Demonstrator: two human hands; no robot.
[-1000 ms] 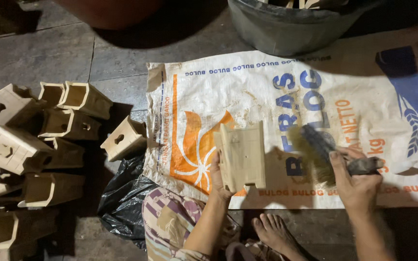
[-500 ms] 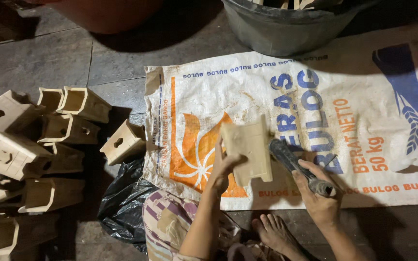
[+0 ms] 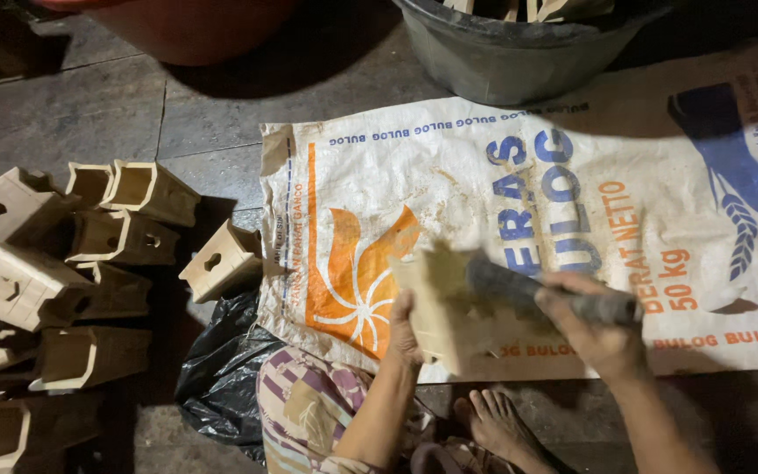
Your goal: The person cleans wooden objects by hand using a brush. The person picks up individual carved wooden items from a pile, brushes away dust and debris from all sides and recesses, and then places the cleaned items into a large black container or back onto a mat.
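My left hand (image 3: 405, 329) grips a pale wooden piece (image 3: 440, 307) by its lower left edge, holding it over a white woven sack (image 3: 484, 184) spread on the floor. My right hand (image 3: 594, 329) is closed around the dark handle of a tool (image 3: 528, 285), whose blurred front end lies across the wooden piece. My bare foot (image 3: 497, 421) and patterned clothing (image 3: 309, 412) show at the bottom.
A heap of similar hollow wooden pieces (image 3: 54, 263) lies at the left, one (image 3: 221, 261) apart by the sack's edge. A black plastic bag (image 3: 221, 377) sits beside my knee. A grey metal basin (image 3: 519, 44) and a red tub (image 3: 203, 26) stand at the top.
My right hand has brought the tool leftward from beside the wooden piece onto it. My left hand has tilted and lowered the piece slightly.
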